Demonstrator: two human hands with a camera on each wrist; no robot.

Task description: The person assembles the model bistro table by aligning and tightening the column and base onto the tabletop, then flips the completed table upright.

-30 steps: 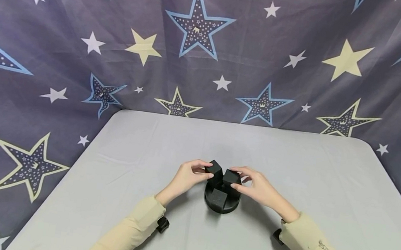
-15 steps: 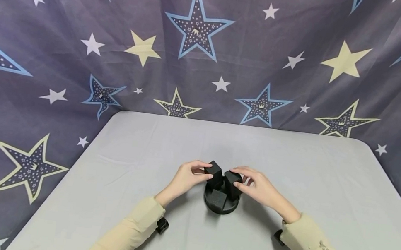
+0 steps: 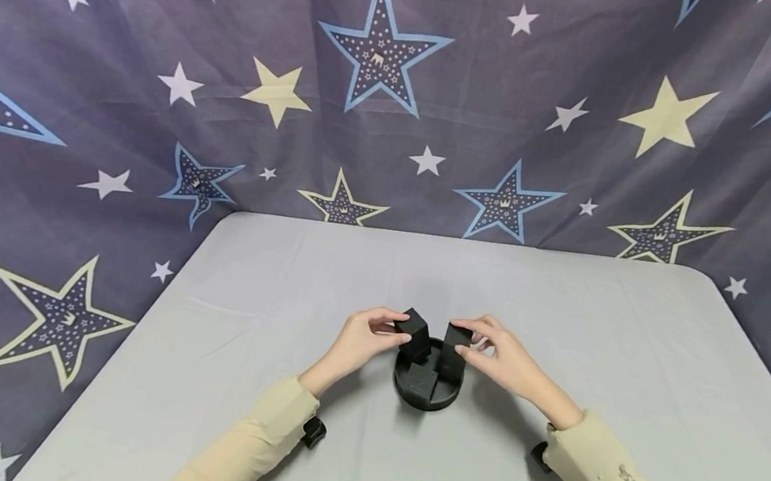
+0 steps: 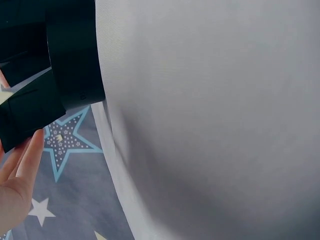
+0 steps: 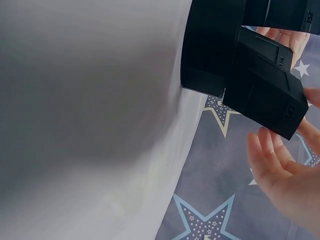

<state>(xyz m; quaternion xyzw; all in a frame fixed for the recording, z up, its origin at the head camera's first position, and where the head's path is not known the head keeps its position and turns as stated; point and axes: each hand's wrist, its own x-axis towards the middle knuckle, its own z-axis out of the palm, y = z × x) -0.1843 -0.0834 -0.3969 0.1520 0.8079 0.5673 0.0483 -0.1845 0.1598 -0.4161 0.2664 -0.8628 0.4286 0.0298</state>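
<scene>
A low round black holder (image 3: pixel 403 393) stands on the table with three black box-shaped blocks in it. With thumb and fingers, my left hand (image 3: pixel 360 343) pinches the top of the left block (image 3: pixel 414 337), which leans outward to the left. On the other side, my right hand (image 3: pixel 502 361) pinches the upper end of the right block (image 3: pixel 454 356), nearly upright with its lower end in the holder. Neither hand touches the front block (image 3: pixel 421 382). The right wrist view shows small raised marks near the end of the gripped block (image 5: pixel 267 92); the blocks' lower ends are hidden.
A pale grey cloth covers the table (image 3: pixel 310 263). Behind it and to its sides hangs a dark curtain (image 3: pixel 383 144) printed with stars. Small black devices sit at both wrists, such as the left wrist device (image 3: pixel 314 432).
The right block has swung from a lean toward the left to nearly upright and shifted slightly right, with my right hand gripping it. My left hand and its block stay still.
</scene>
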